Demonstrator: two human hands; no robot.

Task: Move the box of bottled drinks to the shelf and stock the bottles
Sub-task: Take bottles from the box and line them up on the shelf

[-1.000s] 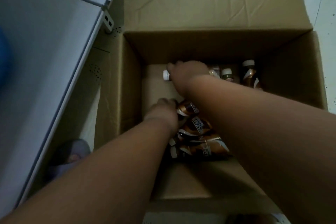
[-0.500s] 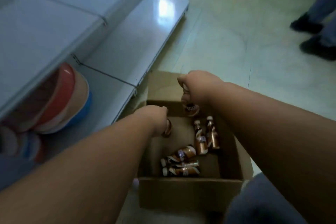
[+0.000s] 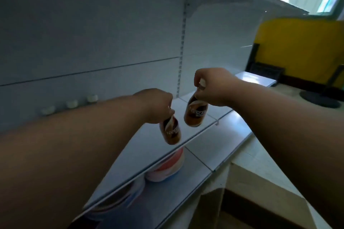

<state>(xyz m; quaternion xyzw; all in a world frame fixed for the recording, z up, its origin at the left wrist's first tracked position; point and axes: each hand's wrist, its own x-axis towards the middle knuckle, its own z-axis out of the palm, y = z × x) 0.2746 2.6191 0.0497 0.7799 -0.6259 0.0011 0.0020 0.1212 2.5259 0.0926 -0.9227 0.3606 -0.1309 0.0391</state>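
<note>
My left hand [image 3: 155, 105] grips a brown coffee bottle [image 3: 170, 131] by its neck, the bottle hanging above the front edge of the white middle shelf [image 3: 152, 141]. My right hand [image 3: 214, 86] holds a second brown bottle [image 3: 195, 112] by its cap, a little higher and to the right, over the same shelf. Three white bottle caps [image 3: 71, 103] show behind my left forearm at the back of the shelf. The cardboard box [image 3: 210, 208] is at the bottom right; only a flap of it shows.
Stacked red, white and blue bowls [image 3: 167, 165] sit on the lower shelf [image 3: 188, 178] under the middle shelf. A white back panel [image 3: 93, 33] rises behind. A yellow wall [image 3: 301, 46] and a dark round stand base [image 3: 320, 97] are at the right.
Both hands have lifted out of the box, each with a bottle, and risen to the middle shelf. The view has swung up from the box to the shelving.
</note>
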